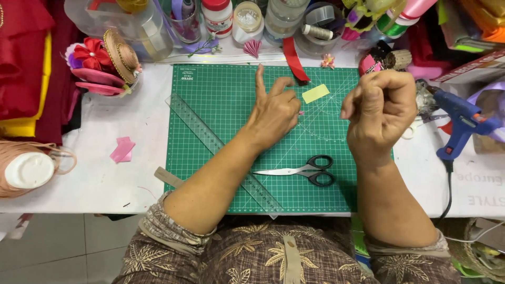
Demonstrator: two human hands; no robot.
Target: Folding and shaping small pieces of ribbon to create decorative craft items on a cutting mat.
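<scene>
My left hand (273, 113) hovers over the green cutting mat (210, 94) with its index finger pointing up. Its thumb and other fingers pinch a tiny pink piece (301, 112), which only just peeks out. My right hand (380, 108) is raised over the mat's right edge with the fingers curled in tight and the fingertips pinched. Nothing shows between them. A small yellow rectangle (315, 93) lies on the mat between the two hands. Black-handled scissors (310, 170) rest closed on the mat below my hands.
A clear ruler (210, 139) lies diagonally across the mat's left half. A blue glue gun (460, 123) sits at the right, and a red ribbon strip (294, 62) at the mat's top. Left of the mat are a pink scrap (122, 150), a peach cord spool (26, 169) and decorated mini hats (105, 66). Jars and spools crowd the back.
</scene>
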